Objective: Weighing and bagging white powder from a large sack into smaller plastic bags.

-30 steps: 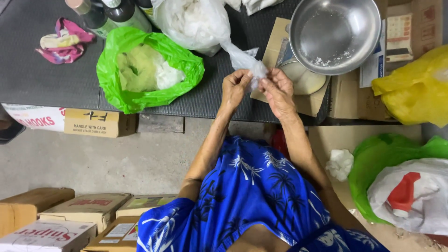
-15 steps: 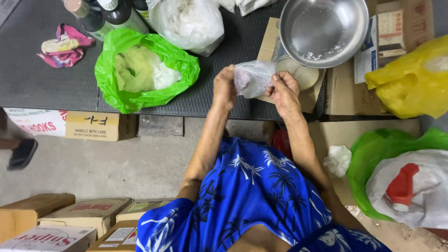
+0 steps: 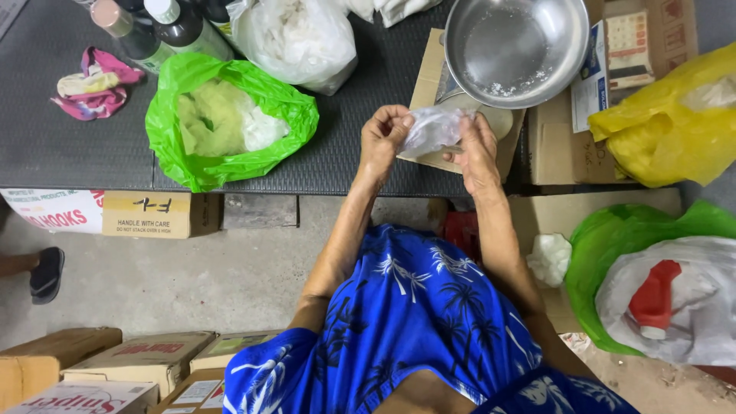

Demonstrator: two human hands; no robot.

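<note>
Crumpled clear plastic bag [image 3: 431, 130] now bunched small between both hands, no longer stretched toward white sack [image 3: 295, 38] | left hand [image 3: 381, 138] pinching its edge | right hand [image 3: 477, 146] gripping it | below round steel bowl [image 3: 515, 47], over cardboard sheet [image 3: 429, 84].

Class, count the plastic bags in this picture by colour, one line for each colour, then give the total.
Green: 2, one on the dark mat, one at lower right
Yellow: 1, at right
White or clear: 3, one behind the bottles' side, one around the red bottle, one small bag between the left hand and right hand
Total: 6
</note>
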